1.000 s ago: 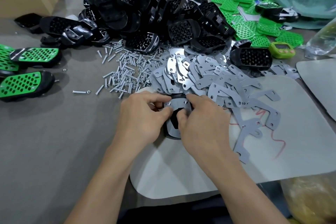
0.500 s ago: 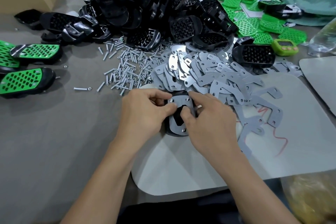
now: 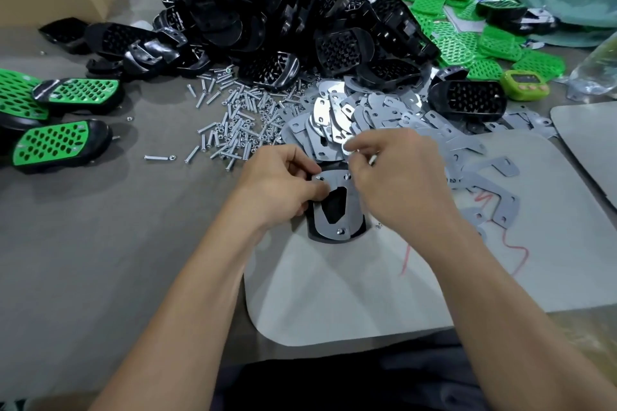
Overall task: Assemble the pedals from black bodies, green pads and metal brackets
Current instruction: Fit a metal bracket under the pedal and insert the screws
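On my feed, the black pedal body [image 3: 335, 241] lay on the pale grey mat [image 3: 334, 294], right in front of the person. Its long axis ran straight away from them toward the heap of loose brackets [image 3: 384, 110]. A metal bracket [image 3: 353, 207] sat flat on top of it, lined up the same way, with a screw head [image 3: 340, 231] at its rounded near end and two holes at the far corners. The left hand [image 3: 280, 190] pinched the bracket's far left corner between thumb and curled fingers. The right hand [image 3: 400, 183] hovered over the far right corner with its fingertips bunched together, and I could not tell whether they held anything. Loose screws [image 3: 233, 117] lay just left of the heap.
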The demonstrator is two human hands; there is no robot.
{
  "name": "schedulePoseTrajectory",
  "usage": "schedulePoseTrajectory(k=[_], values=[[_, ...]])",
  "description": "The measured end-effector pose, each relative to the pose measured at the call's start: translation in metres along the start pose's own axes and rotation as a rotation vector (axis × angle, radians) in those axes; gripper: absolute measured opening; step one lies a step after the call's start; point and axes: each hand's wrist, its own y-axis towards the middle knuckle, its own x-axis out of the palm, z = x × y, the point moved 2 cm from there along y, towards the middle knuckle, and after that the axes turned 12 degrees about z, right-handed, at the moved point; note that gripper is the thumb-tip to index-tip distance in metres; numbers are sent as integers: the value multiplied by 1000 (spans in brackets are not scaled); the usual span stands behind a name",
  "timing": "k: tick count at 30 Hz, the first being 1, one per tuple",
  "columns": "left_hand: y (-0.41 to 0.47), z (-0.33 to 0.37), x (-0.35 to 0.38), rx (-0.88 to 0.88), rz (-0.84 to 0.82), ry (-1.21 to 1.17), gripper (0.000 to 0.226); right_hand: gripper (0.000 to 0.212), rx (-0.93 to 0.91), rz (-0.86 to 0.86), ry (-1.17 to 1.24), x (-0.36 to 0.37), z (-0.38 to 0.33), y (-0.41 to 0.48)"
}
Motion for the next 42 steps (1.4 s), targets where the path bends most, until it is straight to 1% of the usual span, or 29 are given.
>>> schedulePoseTrajectory(k=[1,4,8,12,16,19,24,27,32,34,35,37,38,40,42], values=[[0,0,0,-5,5,-1,27,23,-18,-16,11,4,-7,9],[0,1,2,-24,26,1,28,30,-108,-134,-7,19,-27,33],[1,-1,5,-26,52,-8,28,29,-262,-197,1,38,-57,62],[1,-4,6,-5,102,-8,29,22,-435,-288,-165,68,-80,85],[1,-5,6,-21,111,-22,27,18,-502,-325,-275,91,-90,95],[0,-5,7,-26,117,-42,27,18,-499,-388,-280,96,-92,97],[1,-9,8,-26,123,-68,28,20,-501,-371,-301,99,-93,99],[1,-10,8,-36,111,-95,28,6,-459,-354,-312,95,-101,103],[1,-10,8,-35,96,-102,28,26,-341,-427,-133,93,-108,105],[2,-11,8,-29,102,-96,28,26,-283,-436,-59,89,-104,103],[2,-11,8,-22,106,-89,28,22,-247,-431,16,84,-104,100],[2,-10,8,-5,111,-73,27,12,-148,-369,208,71,-99,95],[2,-10,7,2,113,-66,27,10,-117,-333,265,65,-95,93],[1,-9,7,11,107,-67,26,10,-112,-264,255,55,-83,86],[-1,-8,7,19,99,-95,25,12,-125,-140,245,43,-69,76]])
